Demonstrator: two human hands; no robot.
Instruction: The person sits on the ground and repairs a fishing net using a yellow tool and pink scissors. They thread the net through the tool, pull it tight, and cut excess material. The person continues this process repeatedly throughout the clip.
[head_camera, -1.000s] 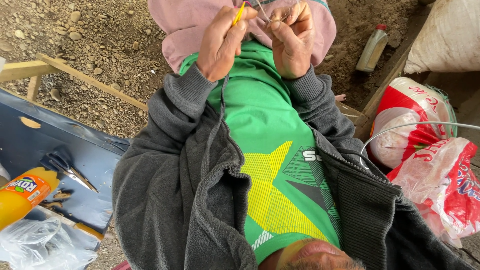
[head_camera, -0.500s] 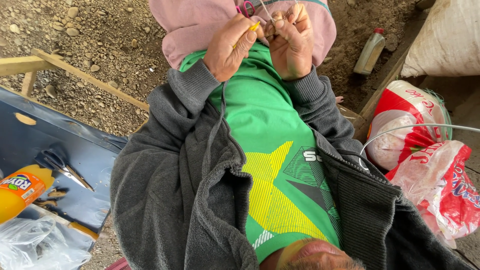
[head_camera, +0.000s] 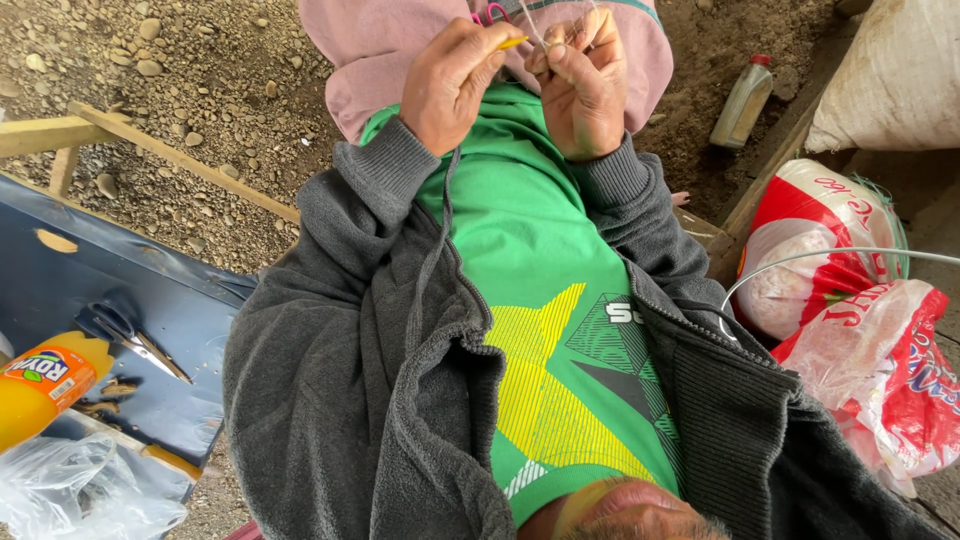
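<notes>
Both my hands are raised in front of my chest, above a pink cloth (head_camera: 380, 50) that lies over my lap. My left hand (head_camera: 450, 85) pinches a small yellow stick-like tool (head_camera: 512, 43) between thumb and finger. My right hand (head_camera: 585, 85) pinches thin pale strands (head_camera: 545, 30) right beside the tool's tip. The two hands nearly touch at the fingertips. A small pink piece (head_camera: 490, 14) shows just behind them. I wear a green shirt (head_camera: 540, 260) and an open grey jacket (head_camera: 340, 380).
A dark blue board (head_camera: 90, 290) at the left carries scissors (head_camera: 135, 340), an orange drink bottle (head_camera: 45, 385) and a clear plastic bag (head_camera: 70, 490). Gravel ground and a wooden frame (head_camera: 120, 135) lie beyond. Red-and-white sacks (head_camera: 830, 260), a white wire and a small bottle (head_camera: 742, 100) stand right.
My left hand has turned so the yellow tool now points right toward the right hand's fingertips. Both hands stayed close together over the pink cloth.
</notes>
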